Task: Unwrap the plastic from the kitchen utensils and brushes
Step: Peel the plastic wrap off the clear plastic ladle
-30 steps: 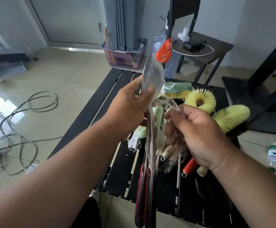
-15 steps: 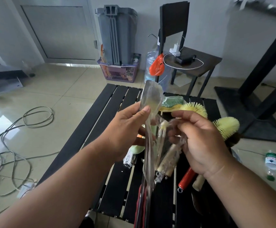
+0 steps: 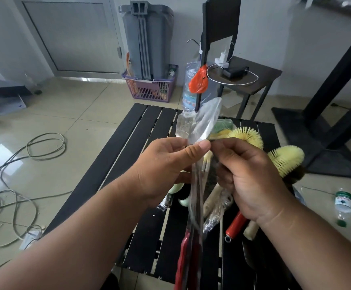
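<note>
Plastic wrap (image 3: 207, 120) is standing up as a clear loose sleeve over the head of a long utensil (image 3: 195, 197), which is being held upright above the middle of the table (image 3: 116, 164) so the red handle (image 3: 186, 260) is hanging toward six o'clock and the film can slide off the top. Both hands are meeting at the neck of the sleeve: the left hand (image 3: 166, 164) is pinching the film and stem between thumb and fingers to steady them, while the right hand (image 3: 247, 176), at its three o'clock and touching it, is closing its fingertips on the same film, seemingly to pull it away. Yellow brushes (image 3: 286, 160) are lying at two o'clock, already bare. Further wrapped pieces (image 3: 216, 208) are waiting underneath the hands.
</note>
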